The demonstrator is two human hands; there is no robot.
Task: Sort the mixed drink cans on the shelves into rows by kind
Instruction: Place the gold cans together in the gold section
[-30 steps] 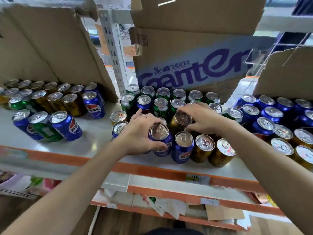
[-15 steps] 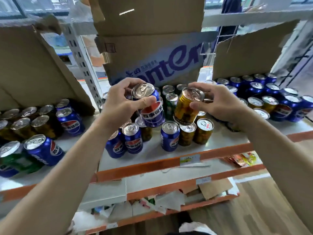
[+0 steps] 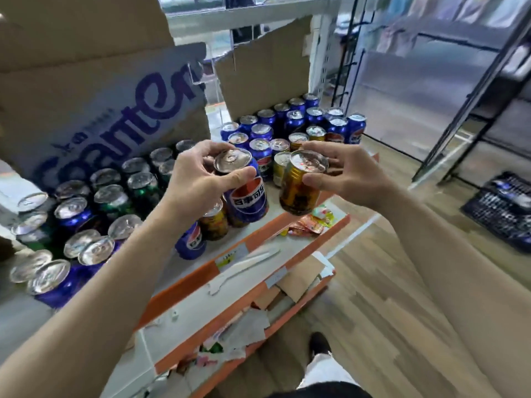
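- A dark shoe (image 3: 319, 343) and a pale trouser leg stand on a wooden floor (image 3: 379, 282), at the bottom of the view.
- Two bare forearms reach up and forward from the lower corners.
- A lower shelf (image 3: 178, 356) with an orange edge holds loose paper scraps (image 3: 247, 328) and bits of cardboard.
- Above it is the main shelf (image 3: 184, 291), white on top with an orange front edge and a price label.
- The left hand (image 3: 198, 179) grips a blue can (image 3: 244, 193) round its top, thumb in front and fingers curled behind. The can is held up over the front of the shelf, tilted.
- The right hand (image 3: 347, 170) pinches a gold can (image 3: 300, 185) near its rim between thumb and fingers. This can is also tilted and sits just beside the blue one, not touching it.
- Under the left hand, more gold cans (image 3: 214, 222) stand at the shelf front, near some crumpled snack wrappers (image 3: 307, 225).
- To the left, green cans (image 3: 140, 185) and more blue ones stand mixed together.
- Behind them is a cardboard box (image 3: 86, 90) with large purple lettering.
- Farther along the shelf, a group of mostly blue cans (image 3: 290, 119) has a few gold ones among it.
- Off to the right, a black crate (image 3: 500, 208) rests on the floor below a dark metal rack (image 3: 474, 96).
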